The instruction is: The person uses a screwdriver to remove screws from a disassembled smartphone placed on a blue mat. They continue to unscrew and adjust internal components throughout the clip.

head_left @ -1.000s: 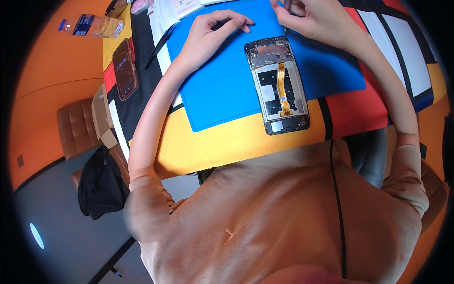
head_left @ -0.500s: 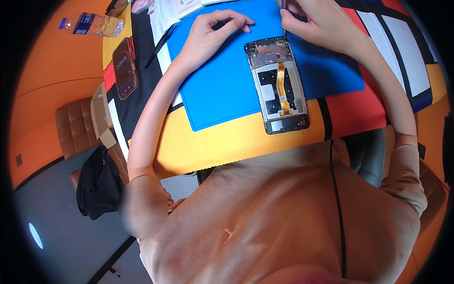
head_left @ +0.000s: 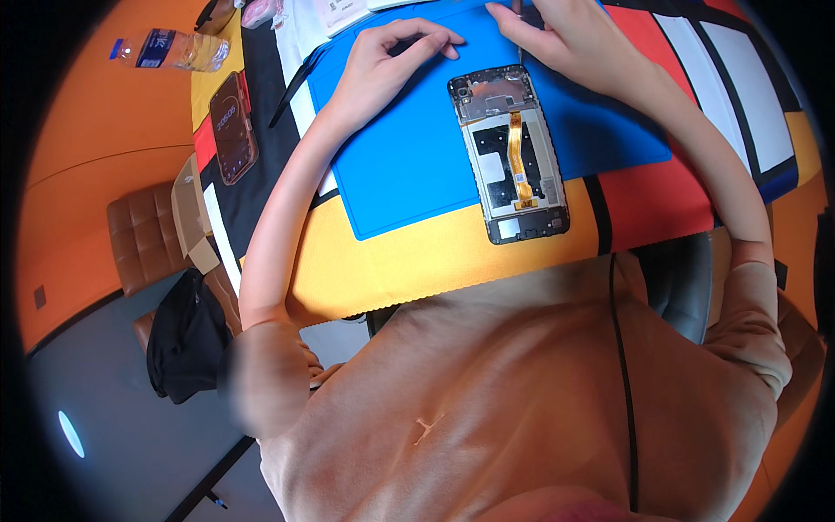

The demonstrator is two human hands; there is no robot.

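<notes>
Currently, left hand [head_left: 383, 65]: half-open, fingers loosely curled, holding nothing, over blue mat [head_left: 391, 183]. Right hand [head_left: 574, 43]: thumb extended beside a thin tool [head_left: 520, 54]; closure cannot be told, fingers cut by upper edge. Opened phone [head_left: 494, 167]: across mat and yellow cloth [head_left: 409, 270]; long axis roughly fore-aft, camera end [head_left: 464, 94] far, leaning slightly left.

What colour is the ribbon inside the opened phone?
The ribbon is golden yellow; see the head view.
</notes>
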